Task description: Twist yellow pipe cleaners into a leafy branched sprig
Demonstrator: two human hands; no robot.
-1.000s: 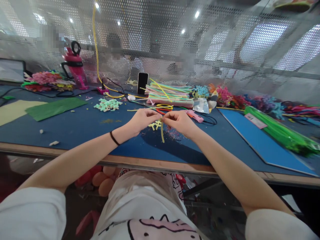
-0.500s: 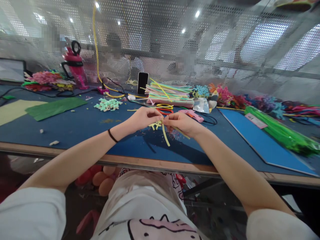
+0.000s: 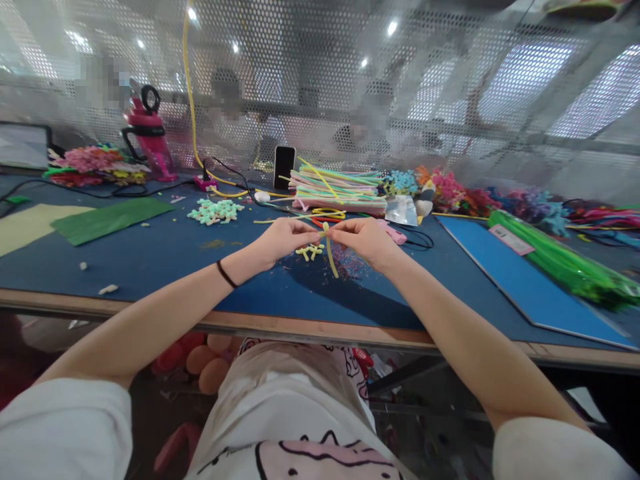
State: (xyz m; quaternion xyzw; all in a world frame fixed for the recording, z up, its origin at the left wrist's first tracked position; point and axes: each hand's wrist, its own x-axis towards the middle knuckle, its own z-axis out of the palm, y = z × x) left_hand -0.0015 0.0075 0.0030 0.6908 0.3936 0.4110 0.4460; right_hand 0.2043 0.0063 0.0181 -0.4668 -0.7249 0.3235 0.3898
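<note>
Above the blue table (image 3: pixel 165 260), my left hand (image 3: pixel 283 241) and my right hand (image 3: pixel 364 241) meet fingertip to fingertip, both pinched on a yellow pipe cleaner (image 3: pixel 330 253). Its loose end hangs down between the hands. A small yellow twisted piece (image 3: pixel 310 251) lies on the table just under my left fingers. A black band sits on my left wrist.
A stack of pastel pipe cleaners (image 3: pixel 340 189), a phone (image 3: pixel 284 167) and a pink glue gun (image 3: pixel 395 233) lie behind my hands. Green bagged pipe cleaners (image 3: pixel 565 267) rest on a blue board at right. A pink bottle (image 3: pixel 150 137), green sheet (image 3: pixel 107 217) and white-green pieces (image 3: pixel 216 211) sit left.
My hands have stayed together on the yellow pipe cleaner, twisting it. Its hanging end swung out to the right and came back closer under the hands.
</note>
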